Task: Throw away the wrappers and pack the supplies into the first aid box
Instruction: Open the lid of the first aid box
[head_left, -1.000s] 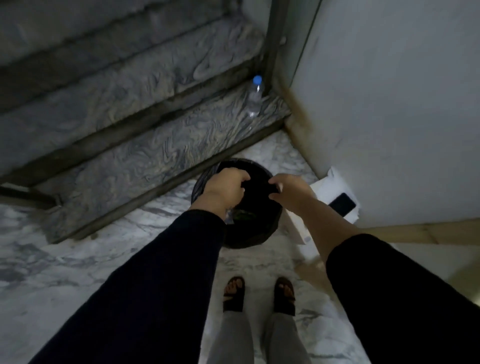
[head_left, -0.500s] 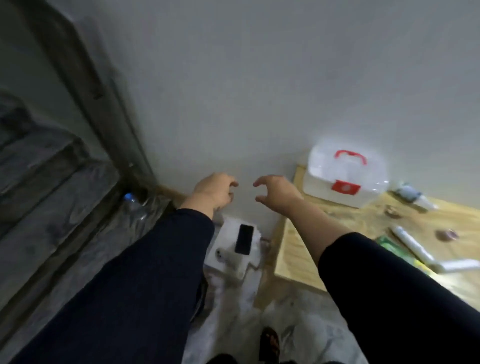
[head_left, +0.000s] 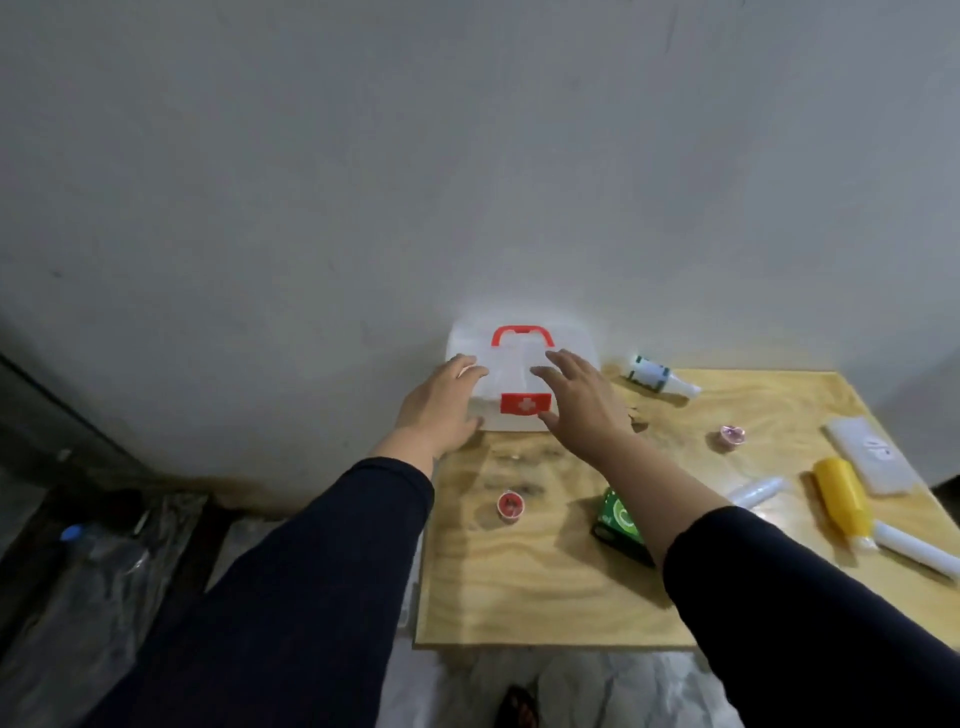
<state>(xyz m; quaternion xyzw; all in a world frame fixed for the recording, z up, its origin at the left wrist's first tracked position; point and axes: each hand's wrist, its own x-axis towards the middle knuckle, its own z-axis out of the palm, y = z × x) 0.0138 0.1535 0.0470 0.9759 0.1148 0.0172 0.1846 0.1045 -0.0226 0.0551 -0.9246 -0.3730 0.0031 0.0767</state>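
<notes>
While lid shut, first aid box (head_left: 522, 376) sits far on table (head_left: 545, 587); left hand (head_left: 441, 405) and right hand (head_left: 576, 400) spread wide, empty, flanking it.

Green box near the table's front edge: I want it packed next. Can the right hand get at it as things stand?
Probably yes. The green box lies in the open on the wooden table, just beside the right forearm, with nothing on it. The right hand is empty and open, up by the first aid box, so it would only need drawing back.
</notes>
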